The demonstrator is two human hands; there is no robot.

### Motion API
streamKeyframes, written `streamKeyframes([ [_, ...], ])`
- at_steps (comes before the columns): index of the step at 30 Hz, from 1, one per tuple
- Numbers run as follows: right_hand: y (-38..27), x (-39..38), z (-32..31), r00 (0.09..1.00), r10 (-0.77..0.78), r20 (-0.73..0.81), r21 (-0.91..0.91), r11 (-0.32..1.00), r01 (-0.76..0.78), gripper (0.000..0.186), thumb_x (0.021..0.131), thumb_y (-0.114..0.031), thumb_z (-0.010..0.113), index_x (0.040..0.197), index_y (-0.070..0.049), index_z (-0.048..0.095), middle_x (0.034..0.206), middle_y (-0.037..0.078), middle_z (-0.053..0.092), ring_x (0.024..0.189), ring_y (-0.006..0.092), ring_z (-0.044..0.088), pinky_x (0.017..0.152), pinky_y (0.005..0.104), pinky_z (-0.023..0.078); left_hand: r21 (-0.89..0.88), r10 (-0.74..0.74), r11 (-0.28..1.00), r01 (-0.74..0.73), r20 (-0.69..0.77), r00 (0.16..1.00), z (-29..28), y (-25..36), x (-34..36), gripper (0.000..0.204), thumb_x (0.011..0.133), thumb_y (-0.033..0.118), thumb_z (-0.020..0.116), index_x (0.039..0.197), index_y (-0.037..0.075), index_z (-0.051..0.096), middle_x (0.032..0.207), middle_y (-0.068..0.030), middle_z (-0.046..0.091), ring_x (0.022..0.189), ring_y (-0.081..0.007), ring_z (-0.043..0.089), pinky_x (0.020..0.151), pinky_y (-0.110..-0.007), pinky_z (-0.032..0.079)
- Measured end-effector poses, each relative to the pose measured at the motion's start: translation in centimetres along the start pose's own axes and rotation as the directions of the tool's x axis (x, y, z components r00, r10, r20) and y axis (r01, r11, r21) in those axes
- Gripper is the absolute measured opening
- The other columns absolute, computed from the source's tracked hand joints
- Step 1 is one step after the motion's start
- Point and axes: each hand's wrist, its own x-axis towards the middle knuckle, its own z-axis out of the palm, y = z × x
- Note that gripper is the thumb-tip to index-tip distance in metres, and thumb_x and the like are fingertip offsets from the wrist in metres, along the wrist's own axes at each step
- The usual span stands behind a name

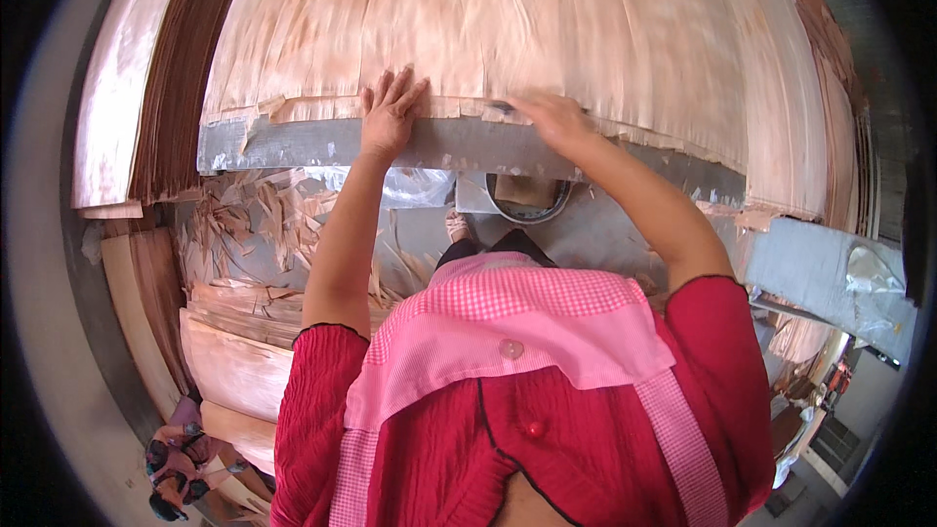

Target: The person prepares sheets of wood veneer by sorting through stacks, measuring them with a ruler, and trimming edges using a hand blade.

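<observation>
A wide, thin sheet of pale wood veneer (468,29) lies in front of me, its ragged near edge along a grey metal-looking strip (303,144). My left hand (392,109) rests flat on the veneer's edge, fingers spread and holding nothing. To its right, my right hand (553,120) is closed at the same edge, slightly smeared by motion. From its fingers a small dark blade-like tool (502,106) points left, touching or just over the veneer; its exact kind cannot be made out.
Stacked veneer (181,68) stands at the far left, with another stack (239,361) behind me. Veneer scraps (264,220) litter the floor beside a round dark tub (532,203). A grey board (830,268) is at right. Another person (181,459) is at lower left.
</observation>
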Motion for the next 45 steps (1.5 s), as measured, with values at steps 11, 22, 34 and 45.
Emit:
streamKeyframes([
  [11, 3.0, -4.1, -4.8, 0.982, 0.082, 0.168, -0.313, 0.949, -0.026, 0.032, 0.085, -0.016, 0.037, 0.113, -0.021, 0.05, 0.087, 0.014, 0.059, 0.08, 0.0295, 0.059, 0.066, 0.04, 0.047, 0.048, 0.059, 0.997, -0.06, 0.02, 0.998, 5.0, 12.3, 2.2, 0.038, 0.078, 0.028, 0.052, 0.115, 0.039, 0.051, 0.136, 0.0061, 0.031, 0.129, -0.0238, 0.021, 0.1, -0.055, 0.008],
  [22, 11.5, -10.1, -6.3, 0.997, -0.058, 0.044, -0.234, 0.97, 0.066, 0.035, 0.082, -0.014, 0.039, 0.114, -0.02, 0.05, 0.078, 0.013, 0.058, 0.074, 0.0287, 0.059, 0.061, 0.0387, 0.047, -0.07, -0.006, 0.997, 0.012, 0.084, 0.996, 9.5, 25.8, 3.3, 0.05, 0.073, 0.028, 0.061, 0.12, 0.033, 0.047, 0.136, 0.0045, 0.031, 0.13, -0.0243, 0.018, 0.101, -0.053, 0.008],
  [34, 19.3, -16.8, -10.9, 0.993, -0.117, 0.023, -0.226, 0.967, 0.119, 0.039, 0.079, -0.01, 0.042, 0.116, -0.019, 0.048, 0.075, 0.012, 0.057, 0.069, 0.0286, 0.059, 0.059, 0.0401, 0.047, -0.012, -0.087, 0.996, 0.088, 0.084, 0.993, 10.8, 26.3, 3.8, 0.046, 0.067, 0.029, 0.064, 0.112, 0.034, 0.054, 0.135, 0.0043, 0.033, 0.129, -0.0257, 0.019, 0.101, -0.053, 0.006],
  [45, 22.6, -19.8, -13.0, 0.993, 0.006, 0.12, -0.328, 0.944, 0.034, 0.037, 0.081, -0.012, 0.041, 0.115, -0.02, 0.05, 0.074, 0.011, 0.055, 0.07, 0.0282, 0.057, 0.061, 0.0396, 0.045, -0.086, -0.013, 0.996, 0.019, 0.073, 0.997, 13.8, 35.9, 5.4, 0.044, 0.068, 0.035, 0.064, 0.111, 0.036, 0.054, 0.133, 0.0047, 0.036, 0.129, -0.0267, 0.019, 0.1, -0.057, 0.004],
])
